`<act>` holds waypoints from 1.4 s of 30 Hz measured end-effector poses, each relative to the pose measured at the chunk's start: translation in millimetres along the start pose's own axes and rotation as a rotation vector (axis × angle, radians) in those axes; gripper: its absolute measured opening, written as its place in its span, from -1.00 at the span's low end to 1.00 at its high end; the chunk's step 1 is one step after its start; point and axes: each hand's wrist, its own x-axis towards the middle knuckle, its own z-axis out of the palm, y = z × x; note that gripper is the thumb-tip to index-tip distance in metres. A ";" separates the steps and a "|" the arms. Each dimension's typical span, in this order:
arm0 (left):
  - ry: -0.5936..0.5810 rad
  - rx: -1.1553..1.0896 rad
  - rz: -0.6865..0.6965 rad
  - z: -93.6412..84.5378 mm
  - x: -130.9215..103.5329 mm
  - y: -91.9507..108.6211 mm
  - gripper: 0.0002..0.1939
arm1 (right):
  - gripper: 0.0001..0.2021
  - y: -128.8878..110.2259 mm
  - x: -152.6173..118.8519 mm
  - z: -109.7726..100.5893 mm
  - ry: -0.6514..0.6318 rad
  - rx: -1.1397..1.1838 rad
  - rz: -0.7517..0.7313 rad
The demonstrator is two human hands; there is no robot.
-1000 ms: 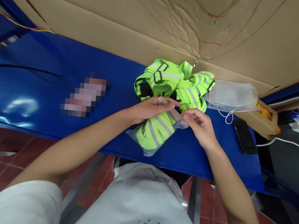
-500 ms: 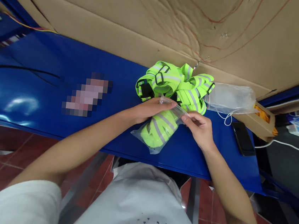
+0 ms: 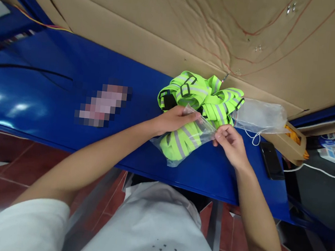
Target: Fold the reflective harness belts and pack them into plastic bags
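A clear plastic bag (image 3: 172,162) holds a folded neon-yellow reflective strap (image 3: 180,143) with grey stripes. My left hand (image 3: 174,119) grips the bag near its upper left edge, thumb lying over the plastic. At the bag's upper right corner, my right hand (image 3: 230,143) pinches the edge between thumb and fingers. Just behind both hands lies a heap of loose neon-yellow reflective straps (image 3: 199,89) with black buckles. The left fingers under the bag are partly hidden.
The blue table (image 3: 134,154) backs onto a cardboard panel (image 3: 129,29). Right of the heap are a bundle of clear bags (image 3: 260,114), a black phone (image 3: 272,160), and a cardboard box (image 3: 298,145) with orange contents. A blurred-out pinkish item (image 3: 103,105) lies left.
My right hand has moved slightly right along with the bag's corner, and the plastic between my hands is stretched wider. The camera view has shifted a little.
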 end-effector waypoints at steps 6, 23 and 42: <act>-0.019 0.045 0.039 -0.6 -0.2 1.1 -0.50 | -0.63 5.4 2.8 1.5 -0.041 0.020 0.156; -0.087 -0.329 -0.105 -3.5 0.8 -2.5 -0.46 | -0.77 4.3 3.7 -5.6 0.043 0.151 0.247; -0.099 -0.270 -0.080 7.4 -1.5 -4.1 -0.48 | -0.80 13.1 3.7 12.1 0.050 0.123 0.220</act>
